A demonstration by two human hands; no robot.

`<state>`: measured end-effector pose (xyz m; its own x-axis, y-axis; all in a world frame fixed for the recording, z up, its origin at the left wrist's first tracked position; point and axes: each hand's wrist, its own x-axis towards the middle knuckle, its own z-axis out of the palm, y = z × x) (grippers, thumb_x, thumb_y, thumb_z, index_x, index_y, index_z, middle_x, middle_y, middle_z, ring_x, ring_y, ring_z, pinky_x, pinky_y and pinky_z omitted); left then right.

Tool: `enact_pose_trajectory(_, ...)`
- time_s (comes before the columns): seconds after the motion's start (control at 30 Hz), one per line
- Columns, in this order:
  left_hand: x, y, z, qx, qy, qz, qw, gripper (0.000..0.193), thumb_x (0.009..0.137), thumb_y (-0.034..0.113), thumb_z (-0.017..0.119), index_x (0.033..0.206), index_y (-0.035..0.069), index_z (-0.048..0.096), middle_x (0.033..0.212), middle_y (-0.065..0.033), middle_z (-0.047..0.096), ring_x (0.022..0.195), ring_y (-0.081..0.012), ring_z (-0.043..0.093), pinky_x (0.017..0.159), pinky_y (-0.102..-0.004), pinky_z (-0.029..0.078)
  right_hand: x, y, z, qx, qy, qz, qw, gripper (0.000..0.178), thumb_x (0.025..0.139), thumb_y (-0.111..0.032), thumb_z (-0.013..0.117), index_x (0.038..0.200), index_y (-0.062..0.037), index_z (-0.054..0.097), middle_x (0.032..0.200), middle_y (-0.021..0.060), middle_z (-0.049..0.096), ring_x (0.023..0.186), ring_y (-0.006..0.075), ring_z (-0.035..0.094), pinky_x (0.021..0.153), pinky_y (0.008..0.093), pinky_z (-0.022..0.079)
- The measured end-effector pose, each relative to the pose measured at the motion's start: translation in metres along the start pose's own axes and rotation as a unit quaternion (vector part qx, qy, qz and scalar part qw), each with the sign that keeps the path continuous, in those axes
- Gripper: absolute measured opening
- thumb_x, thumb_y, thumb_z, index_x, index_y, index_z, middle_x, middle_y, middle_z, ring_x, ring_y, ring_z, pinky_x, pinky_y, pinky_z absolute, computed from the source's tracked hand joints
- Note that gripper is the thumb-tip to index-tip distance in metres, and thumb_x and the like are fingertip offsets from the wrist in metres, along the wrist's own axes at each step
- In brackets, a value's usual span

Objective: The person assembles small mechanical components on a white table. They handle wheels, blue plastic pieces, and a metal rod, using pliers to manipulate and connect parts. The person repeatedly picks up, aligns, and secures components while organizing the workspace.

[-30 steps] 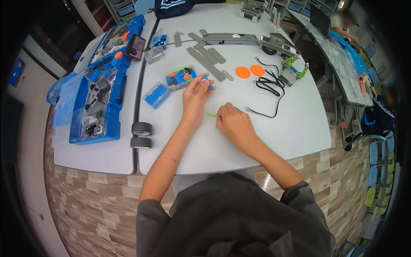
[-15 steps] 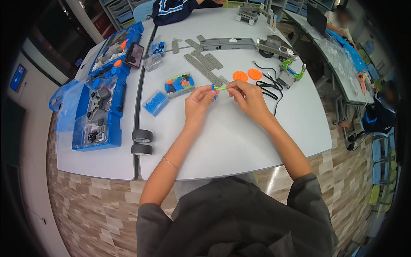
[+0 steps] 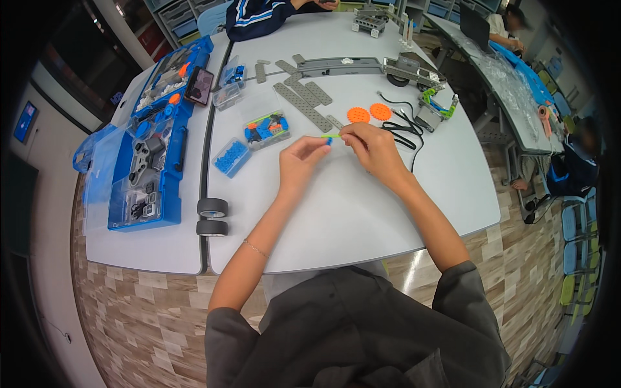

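Note:
My left hand [image 3: 299,168] is closed in a pinch on a small blue connector piece [image 3: 329,141], mostly covered by the fingertips. A thin bright green rod [image 3: 330,136] runs across to my right hand [image 3: 374,150], whose thumb and forefinger close on its right end. Both hands hover over the white table [image 3: 349,213], and the two parts touch or nearly touch between them. Left of my hands are a clear box of blue pins [image 3: 231,158] and a box of mixed coloured parts [image 3: 267,130]. Beyond my right hand lie two orange gears [image 3: 358,115] and a black cable [image 3: 403,129].
Grey perforated beams [image 3: 303,103] lie further back. At the back right stand a grey wheeled chassis [image 3: 411,70] and a green-and-grey motor assembly [image 3: 435,111]. Two black wheels [image 3: 213,207] sit by the table seam, beside an open blue kit case [image 3: 169,200]. Across the table is a person's sleeve [image 3: 259,19].
The blue piece has turned and slipped deeper between my left fingertips, with the rod now lying above it. My hands stay close together; the whole view has shifted slightly.

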<state>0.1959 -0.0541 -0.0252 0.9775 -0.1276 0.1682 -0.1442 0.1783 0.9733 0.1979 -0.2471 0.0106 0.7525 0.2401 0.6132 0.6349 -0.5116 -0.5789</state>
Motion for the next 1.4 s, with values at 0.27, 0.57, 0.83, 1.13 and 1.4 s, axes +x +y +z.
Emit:
enact_pose_trajectory(0.27, -0.009, -0.002, 0.013, -0.055, -0.013, -0.006, 0.998, 0.024, 0.099, 0.013, 0.07, 0.117, -0.002, 0.074, 0.105, -0.0076, 0.076, 0.097, -0.0108, 0.067, 0.09, -0.027, 0.052, 0.001, -0.005, -0.003, 0.218, -0.007, 0.182, 0.959, 0.009, 0.099, -0.006, 0.065, 0.103, 0.0015, 0.07, 0.086, 0.0048, 0.071, 0.069, 0.009, 0.062, 0.063, 0.0237, 0.05)
enact_pose_trajectory(0.57, -0.005, -0.002, 0.008, -0.203, 0.028, -0.076, 0.976, 0.032, 0.102, 0.018, 0.067, 0.124, -0.006, 0.069, 0.114, -0.0106, 0.073, 0.1, -0.0134, 0.062, 0.095, -0.0303, 0.051, -0.004, -0.003, -0.005, 0.181, -0.033, 0.168, 0.968, 0.014, 0.098, -0.01, 0.067, 0.101, 0.0033, 0.069, 0.085, 0.0024, 0.069, 0.074, 0.0063, 0.062, 0.065, 0.0217, 0.05)
enact_pose_trajectory(0.83, -0.004, -0.001, 0.007, -0.205, 0.03, -0.088, 0.974, 0.034, 0.101, 0.017, 0.069, 0.126, -0.006, 0.067, 0.114, -0.0117, 0.072, 0.1, -0.0146, 0.065, 0.091, -0.0274, 0.053, -0.006, -0.002, -0.005, 0.185, -0.019, 0.18, 0.966, 0.013, 0.097, -0.009, 0.068, 0.101, 0.0038, 0.069, 0.085, 0.002, 0.07, 0.074, 0.0067, 0.064, 0.067, 0.0215, 0.051)
enact_pose_trajectory(1.13, -0.002, -0.007, 0.003, -0.104, 0.027, -0.031, 0.994, 0.031, 0.099, 0.01, 0.07, 0.125, -0.006, 0.07, 0.11, -0.0119, 0.074, 0.095, -0.0115, 0.063, 0.082, -0.0255, 0.051, -0.008, 0.001, -0.009, 0.062, -0.013, 0.113, 0.992, 0.009, 0.095, -0.007, 0.07, 0.097, 0.0013, 0.072, 0.079, 0.0035, 0.072, 0.068, 0.0058, 0.063, 0.061, 0.0228, 0.051)
enact_pose_trajectory(1.4, -0.006, -0.01, 0.003, -0.016, 0.023, 0.006, 1.0, 0.023, 0.099, 0.009, 0.069, 0.117, -0.003, 0.075, 0.103, -0.0109, 0.076, 0.087, -0.011, 0.063, 0.076, -0.0257, 0.051, -0.01, 0.007, -0.006, -0.011, 0.026, -0.066, 0.997, 0.006, 0.092, -0.002, 0.072, 0.097, 0.0007, 0.073, 0.078, 0.0062, 0.073, 0.065, 0.0118, 0.065, 0.059, 0.0246, 0.051)
